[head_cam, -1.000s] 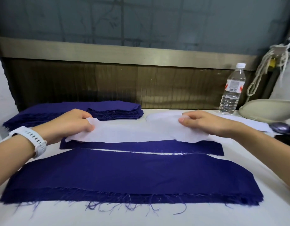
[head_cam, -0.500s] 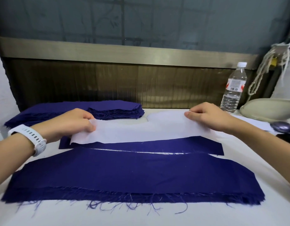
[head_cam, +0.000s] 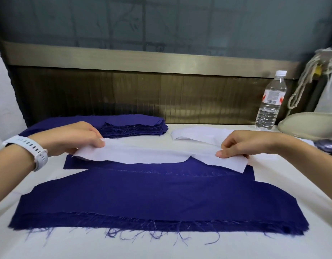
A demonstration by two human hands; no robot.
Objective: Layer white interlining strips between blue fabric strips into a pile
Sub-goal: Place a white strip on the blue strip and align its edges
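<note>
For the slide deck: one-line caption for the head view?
Left hand and right hand pinch the ends of a white interlining strip over a blue fabric strip.

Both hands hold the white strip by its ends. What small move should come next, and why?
Probably lower the white interlining strip flat onto the narrow blue strip under it, edges matched. The left hand and right hand pinch its ends, and its right end slants down across the blue.
</note>
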